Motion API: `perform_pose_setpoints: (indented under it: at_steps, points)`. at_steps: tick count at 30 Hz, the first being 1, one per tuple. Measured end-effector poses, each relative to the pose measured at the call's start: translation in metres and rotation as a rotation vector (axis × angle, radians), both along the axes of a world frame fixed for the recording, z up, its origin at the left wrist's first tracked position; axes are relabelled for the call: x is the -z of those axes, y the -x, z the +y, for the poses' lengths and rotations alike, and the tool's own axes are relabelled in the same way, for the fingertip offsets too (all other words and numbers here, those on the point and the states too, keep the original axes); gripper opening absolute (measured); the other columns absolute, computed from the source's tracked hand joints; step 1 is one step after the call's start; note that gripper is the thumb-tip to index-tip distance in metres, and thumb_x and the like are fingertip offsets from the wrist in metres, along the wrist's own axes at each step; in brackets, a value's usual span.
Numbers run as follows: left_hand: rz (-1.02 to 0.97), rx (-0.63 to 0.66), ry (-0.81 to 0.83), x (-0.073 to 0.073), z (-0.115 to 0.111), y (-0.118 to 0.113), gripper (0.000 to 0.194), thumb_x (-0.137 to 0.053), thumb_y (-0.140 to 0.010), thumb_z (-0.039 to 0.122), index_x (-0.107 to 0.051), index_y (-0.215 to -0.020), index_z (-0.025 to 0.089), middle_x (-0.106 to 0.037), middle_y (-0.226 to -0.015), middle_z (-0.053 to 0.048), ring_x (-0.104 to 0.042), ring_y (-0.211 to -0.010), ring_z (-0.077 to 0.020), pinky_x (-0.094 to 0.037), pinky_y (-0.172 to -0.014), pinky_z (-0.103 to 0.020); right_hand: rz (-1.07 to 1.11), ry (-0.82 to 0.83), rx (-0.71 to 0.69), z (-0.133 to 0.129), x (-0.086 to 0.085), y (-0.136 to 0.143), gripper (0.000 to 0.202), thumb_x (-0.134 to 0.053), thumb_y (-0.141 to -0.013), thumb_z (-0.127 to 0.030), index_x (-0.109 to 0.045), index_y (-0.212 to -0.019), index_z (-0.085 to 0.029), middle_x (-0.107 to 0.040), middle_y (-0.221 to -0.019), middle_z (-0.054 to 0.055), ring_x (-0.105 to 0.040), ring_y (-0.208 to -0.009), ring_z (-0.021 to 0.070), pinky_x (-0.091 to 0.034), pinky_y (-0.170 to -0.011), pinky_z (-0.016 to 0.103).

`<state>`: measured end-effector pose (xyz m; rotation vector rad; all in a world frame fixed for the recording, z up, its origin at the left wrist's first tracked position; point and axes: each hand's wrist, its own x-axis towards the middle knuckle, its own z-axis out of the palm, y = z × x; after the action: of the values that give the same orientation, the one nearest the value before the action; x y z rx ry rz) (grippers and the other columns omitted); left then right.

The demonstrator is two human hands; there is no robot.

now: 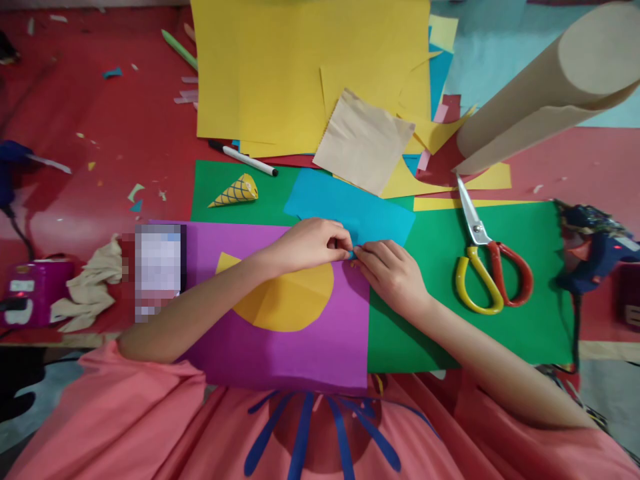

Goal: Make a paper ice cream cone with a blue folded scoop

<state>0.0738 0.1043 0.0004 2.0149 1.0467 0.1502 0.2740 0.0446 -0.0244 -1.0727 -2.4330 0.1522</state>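
My left hand [317, 243] and my right hand [395, 272] meet near the middle, fingertips almost touching. Both pinch a small blue piece [352, 254], apparently paper; fingers hide most of it. Just beyond lies a flat sheet of blue paper [345, 200]. Under my left forearm, a yellow paper piece with a rounded edge [287, 303] rests on purple paper [300, 357]. Farther left is a small yellow paper cone [235, 191] with dark crisscross lines. To the right of my right hand, scissors [479, 233] with one yellow and one red handle lie on green paper [530, 233].
A brown paper roll [540, 87] occupies the back right. Yellow sheets [300, 60], a brown paper square [363, 140] and a marker [245, 159] lie beyond my hands. Glue guns [600, 257] lie at both sides. A phone [159, 267] and crumpled cloth [95, 283] are left.
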Motion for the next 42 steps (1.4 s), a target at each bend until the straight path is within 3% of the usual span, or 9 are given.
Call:
perform_pose_setpoints:
  at_steps: [5,10,16,20,23,26,31,37,42]
  points:
    - [-0.022,0.057,-0.316,0.009,-0.011,0.008,0.017,-0.060,-0.090,0.028,-0.072,-0.099,0.020,-0.067,-0.096,-0.003,-0.063,-0.088,-0.0145,-0.047,-0.077,-0.026,-0.022,0.076,0.035,0.007,-0.002,0.000,0.023,-0.047,-0.097,-0.019,-0.069,-0.100,-0.016,-0.068,-0.095,0.012,-0.057,-0.083,0.0214,-0.049,-0.072,0.036]
    - [-0.028,0.103,-0.626,0.016,-0.021,0.012,0.018,-0.056,-0.093,0.027,-0.071,-0.096,0.019,-0.068,-0.087,-0.003,-0.061,-0.081,-0.0152,-0.046,-0.075,-0.029,0.016,0.083,0.042,0.009,0.001,-0.002,0.021,-0.050,-0.096,-0.021,-0.069,-0.103,-0.017,-0.067,-0.089,0.010,-0.055,-0.080,0.0204,-0.049,-0.071,0.034]
    - [-0.055,0.028,-0.507,0.023,-0.016,0.008,0.016,-0.058,-0.092,0.027,-0.072,-0.094,0.019,-0.067,-0.084,-0.002,-0.061,-0.080,-0.0137,-0.046,-0.074,-0.026,-0.014,0.004,-0.003,0.010,0.002,-0.005,0.019,-0.053,-0.095,-0.022,-0.068,-0.104,-0.015,-0.071,-0.091,0.009,-0.056,-0.080,0.0203,-0.044,-0.069,0.034]
    - [-0.028,0.003,-0.377,0.006,-0.015,0.013,0.017,-0.058,-0.092,0.028,-0.070,-0.100,0.020,-0.068,-0.093,-0.002,-0.064,-0.088,-0.0145,-0.049,-0.076,-0.025,-0.052,-0.003,0.007,0.010,0.002,-0.005,0.018,-0.051,-0.096,-0.023,-0.068,-0.101,-0.018,-0.071,-0.091,0.008,-0.056,-0.081,0.0199,-0.041,-0.068,0.034]
    - [0.059,-0.151,-0.401,-0.017,-0.041,0.025,0.026,-0.049,-0.096,0.027,-0.060,-0.119,0.020,-0.068,-0.110,-0.005,-0.063,-0.105,-0.0170,-0.049,-0.091,-0.030,-0.037,0.058,0.010,0.011,0.002,-0.004,0.019,-0.051,-0.097,-0.024,-0.069,-0.098,-0.018,-0.071,-0.092,0.008,-0.056,-0.081,0.0201,-0.040,-0.067,0.034]
    - [0.182,-0.242,-0.569,-0.028,-0.092,0.038,0.020,-0.047,-0.096,0.024,-0.063,-0.106,0.019,-0.072,-0.097,-0.005,-0.067,-0.092,-0.0182,-0.052,-0.085,-0.031,-0.026,0.050,0.022,0.010,0.002,-0.002,0.019,-0.052,-0.096,-0.024,-0.069,-0.095,-0.017,-0.071,-0.091,0.009,-0.055,-0.080,0.0202,-0.041,-0.068,0.034]
    - [0.556,-0.092,-0.554,-0.009,-0.153,0.055,0.054,-0.050,-0.094,0.034,-0.041,-0.144,0.015,-0.046,-0.147,-0.019,-0.048,-0.131,-0.0375,-0.039,-0.106,-0.057,0.007,0.097,0.046,0.008,0.003,-0.002,0.019,-0.052,-0.096,-0.025,-0.070,-0.096,-0.018,-0.070,-0.092,0.010,-0.056,-0.081,0.0209,-0.043,-0.069,0.036]
    - [0.582,-0.149,-0.544,0.015,-0.128,0.074,0.061,-0.045,-0.096,0.034,-0.026,-0.152,0.018,-0.034,-0.154,-0.022,-0.036,-0.140,-0.0418,-0.031,-0.107,-0.066,0.031,0.079,0.033,0.009,0.007,-0.002,0.019,-0.052,-0.096,-0.025,-0.068,-0.101,-0.016,-0.071,-0.093,0.010,-0.059,-0.083,0.0211,-0.046,-0.070,0.036]
    - [0.408,-0.257,-0.649,0.010,-0.102,0.060,0.064,-0.055,-0.090,0.029,-0.033,-0.147,0.011,-0.037,-0.150,-0.027,-0.036,-0.140,-0.0390,-0.035,-0.110,-0.057,0.035,0.114,-0.055,0.012,0.006,-0.002,0.020,-0.049,-0.096,-0.023,-0.067,-0.102,-0.014,-0.071,-0.094,0.012,-0.060,-0.084,0.0221,-0.049,-0.075,0.037]
